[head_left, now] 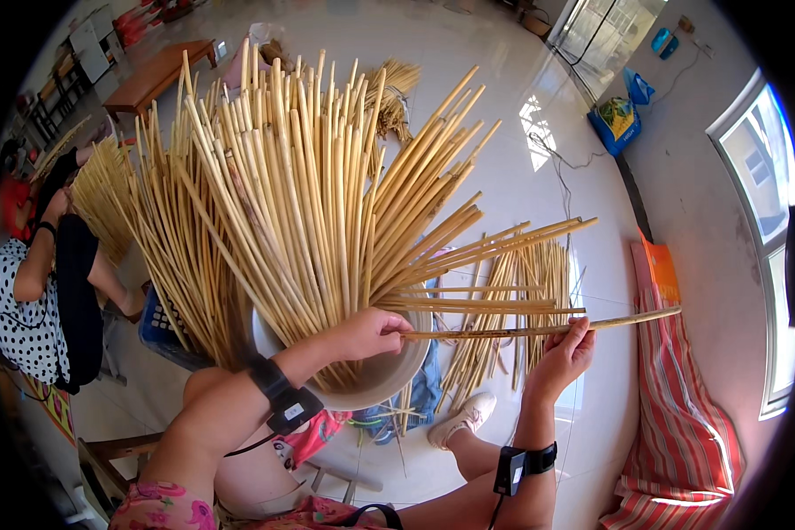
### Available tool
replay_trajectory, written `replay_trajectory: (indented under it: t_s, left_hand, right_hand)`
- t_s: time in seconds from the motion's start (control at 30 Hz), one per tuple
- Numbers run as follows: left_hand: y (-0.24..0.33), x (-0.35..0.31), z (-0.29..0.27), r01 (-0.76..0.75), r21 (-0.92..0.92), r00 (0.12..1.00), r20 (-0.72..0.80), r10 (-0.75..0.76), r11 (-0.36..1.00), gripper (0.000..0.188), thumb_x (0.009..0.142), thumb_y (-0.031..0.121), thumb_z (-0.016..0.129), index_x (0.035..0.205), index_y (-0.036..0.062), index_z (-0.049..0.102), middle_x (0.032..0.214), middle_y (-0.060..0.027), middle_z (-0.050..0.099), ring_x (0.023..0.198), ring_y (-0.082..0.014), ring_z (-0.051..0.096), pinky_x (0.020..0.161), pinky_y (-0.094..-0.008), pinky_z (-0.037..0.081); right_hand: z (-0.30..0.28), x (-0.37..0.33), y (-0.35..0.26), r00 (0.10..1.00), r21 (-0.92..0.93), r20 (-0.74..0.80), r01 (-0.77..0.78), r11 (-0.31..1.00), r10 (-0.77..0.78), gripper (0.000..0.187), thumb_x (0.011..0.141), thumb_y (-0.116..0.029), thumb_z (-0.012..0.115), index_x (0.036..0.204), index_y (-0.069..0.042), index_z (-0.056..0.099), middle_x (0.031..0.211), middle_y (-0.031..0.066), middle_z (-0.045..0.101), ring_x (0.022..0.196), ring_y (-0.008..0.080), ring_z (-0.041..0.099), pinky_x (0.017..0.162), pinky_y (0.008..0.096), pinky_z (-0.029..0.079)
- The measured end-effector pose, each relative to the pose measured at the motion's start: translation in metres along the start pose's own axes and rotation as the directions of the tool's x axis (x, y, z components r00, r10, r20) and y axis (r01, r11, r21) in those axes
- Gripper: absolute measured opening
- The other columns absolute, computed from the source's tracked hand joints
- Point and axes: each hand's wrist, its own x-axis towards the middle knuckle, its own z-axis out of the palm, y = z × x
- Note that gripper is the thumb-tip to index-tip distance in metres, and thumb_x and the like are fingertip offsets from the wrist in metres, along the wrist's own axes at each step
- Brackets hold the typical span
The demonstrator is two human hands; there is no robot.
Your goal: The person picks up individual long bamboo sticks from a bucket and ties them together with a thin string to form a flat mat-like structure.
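A long straw-coloured cane stick (495,335), with dark patches along its left half, lies nearly level between my two hands. My left hand (375,334) pinches its left end. Farther along, my right hand (571,352) grips it between thumb and fingers, and the rest sticks out to the right. Beyond my left hand stands a pale bucket (412,360), packed with similar cane sticks (305,185) that fan upward and out to the right. Several of these lean almost level just above the stick I hold.
More canes fill a blue basket (163,322) on the left. Loose sticks (503,309) lie on the floor at right. A person in a spotted top (28,296) sits at left. Striped red cloth (680,397) lies along the right wall; a brown bench (159,75) stands behind.
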Motion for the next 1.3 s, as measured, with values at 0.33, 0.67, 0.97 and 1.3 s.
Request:
replay_trajectory:
  t_s: [0.33,0.67,0.97,1.3]
  left_hand:
    - [0.003,0.001,0.014,-0.013,0.155,0.971,-0.232,0.049,0.988,0.022,0.085,0.008,0.056,0.103,-0.0028,0.063,0.083,-0.0028,0.065,0.078,-0.0073,0.056,0.073,-0.0227,0.046]
    - [-0.001,0.001,0.0,-0.047,0.075,0.996,-0.072,0.052,0.996,0.032,0.083,0.003,0.049,0.111,-0.0021,0.062,0.086,-0.0034,0.067,0.082,-0.0081,0.058,0.078,-0.0227,0.045]
    - [-0.005,0.002,-0.003,0.047,-0.415,0.998,-0.008,-0.055,0.908,0.025,0.084,0.005,0.054,0.106,-0.0047,0.063,0.086,-0.009,0.067,0.075,-0.011,0.057,0.07,-0.0219,0.044]
    - [-0.013,0.01,0.014,0.265,0.111,0.954,-0.173,-0.244,0.958,0.019,0.084,0.01,0.062,0.101,0.001,0.065,0.087,-0.004,0.065,0.075,-0.0076,0.053,0.07,-0.0211,0.043]
  right_hand:
    - [0.0,-0.004,0.002,0.999,0.013,0.038,-0.019,1.0,0.019,0.024,0.1,-0.025,0.044,0.082,-0.008,0.046,0.06,-0.0057,0.036,0.05,0.0014,0.03,0.045,0.0168,0.024]
    - [0.0,-0.002,-0.002,1.0,-0.029,0.002,0.008,1.0,-0.008,0.025,0.1,-0.025,0.043,0.083,-0.008,0.048,0.06,-0.0052,0.037,0.051,0.0023,0.03,0.045,0.0179,0.025]
    - [-0.001,-0.002,-0.006,0.998,0.008,0.038,0.046,0.999,-0.046,0.024,0.101,-0.027,0.041,0.084,-0.01,0.047,0.061,-0.0055,0.037,0.053,0.0022,0.03,0.047,0.0174,0.026]
    - [0.006,-0.025,0.008,0.948,0.037,0.27,0.164,0.986,-0.168,0.026,0.102,-0.028,0.035,0.09,-0.008,0.045,0.069,-0.0014,0.045,0.054,0.0042,0.039,0.049,0.0171,0.034]
